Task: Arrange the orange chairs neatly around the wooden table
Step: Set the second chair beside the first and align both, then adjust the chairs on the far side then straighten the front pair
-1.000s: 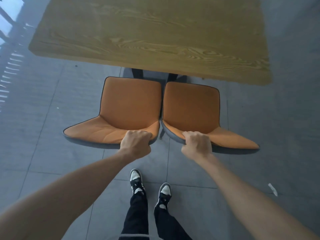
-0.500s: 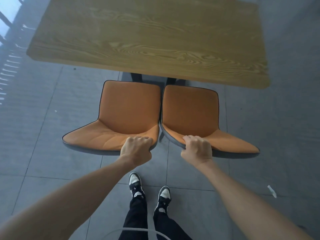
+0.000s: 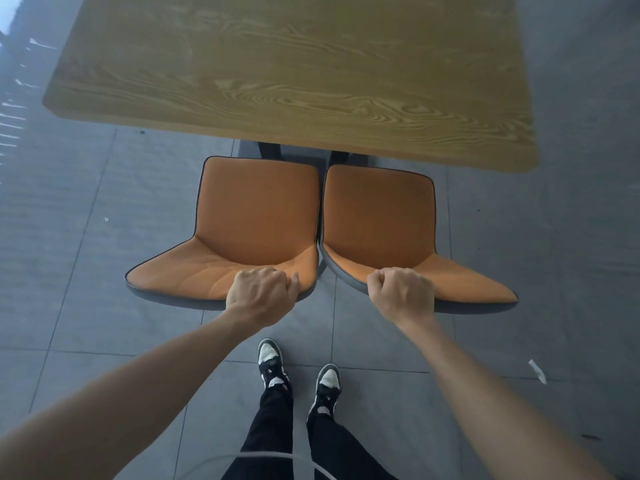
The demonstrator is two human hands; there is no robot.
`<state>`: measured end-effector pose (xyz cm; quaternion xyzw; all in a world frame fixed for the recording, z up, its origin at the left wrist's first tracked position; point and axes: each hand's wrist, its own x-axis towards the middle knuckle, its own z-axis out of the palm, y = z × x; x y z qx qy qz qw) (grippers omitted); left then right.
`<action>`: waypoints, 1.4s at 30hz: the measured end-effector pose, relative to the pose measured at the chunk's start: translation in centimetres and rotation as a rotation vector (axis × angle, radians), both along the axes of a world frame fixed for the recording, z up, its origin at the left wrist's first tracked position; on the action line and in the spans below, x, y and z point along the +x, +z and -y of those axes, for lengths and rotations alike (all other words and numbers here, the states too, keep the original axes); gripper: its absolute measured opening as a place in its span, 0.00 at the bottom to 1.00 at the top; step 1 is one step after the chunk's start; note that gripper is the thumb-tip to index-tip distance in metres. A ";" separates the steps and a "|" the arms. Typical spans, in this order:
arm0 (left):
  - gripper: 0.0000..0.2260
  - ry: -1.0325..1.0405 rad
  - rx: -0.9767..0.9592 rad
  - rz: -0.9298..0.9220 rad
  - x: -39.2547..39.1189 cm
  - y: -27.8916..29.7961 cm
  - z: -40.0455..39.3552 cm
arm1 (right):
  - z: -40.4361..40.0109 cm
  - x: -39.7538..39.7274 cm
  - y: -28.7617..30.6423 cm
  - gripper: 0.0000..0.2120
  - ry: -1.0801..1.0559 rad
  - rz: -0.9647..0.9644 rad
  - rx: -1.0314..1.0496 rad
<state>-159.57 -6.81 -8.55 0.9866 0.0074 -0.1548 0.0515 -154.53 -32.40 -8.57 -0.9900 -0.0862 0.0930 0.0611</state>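
Note:
Two orange chairs stand side by side, facing the near long edge of the wooden table [image 3: 294, 74]. Their seats touch or nearly touch in the middle. My left hand [image 3: 261, 292] is shut on the top of the left orange chair's [image 3: 256, 209] backrest near its right end. The top of the right orange chair's [image 3: 379, 216] backrest is gripped near its left end by my right hand [image 3: 403, 291]. The front edges of both seats lie just short of the table's edge. The chair legs are mostly hidden under the seats.
Grey floor tiles [image 3: 69, 271] surround the table. My feet in black-and-white shoes [image 3: 298, 372] stand right behind the chairs. A small white scrap [image 3: 538, 371] lies on the floor at the right. A thin cable [image 3: 277, 457] curves across my legs.
Both chairs, held the same way, have slid back slightly from the table towards me. My left foot has stepped back a little.

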 end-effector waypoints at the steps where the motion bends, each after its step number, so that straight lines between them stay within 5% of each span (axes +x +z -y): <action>1: 0.28 -0.010 0.004 0.004 0.1 0.0 0.1 | -0.1 0.1 0.0 0.20 0.001 0.021 0.003; 9: 0.25 -0.017 -0.009 -0.040 0.0 0.5 0.0 | 0.3 0.5 0.2 0.20 0.015 -0.078 -0.032; 16: 0.26 0.064 -0.246 -0.346 4.2 2.1 2.8 | 1.7 1.0 3.1 0.23 0.027 -0.359 0.080; 25: 0.23 -0.141 -0.353 -0.315 10.8 6.2 19.6 | 18.1 3.0 6.0 0.22 -0.059 -0.432 0.128; 42: 0.23 -0.069 -0.250 -0.140 26.2 11.3 45.9 | 46.8 20.3 9.2 0.30 -0.062 -0.485 0.014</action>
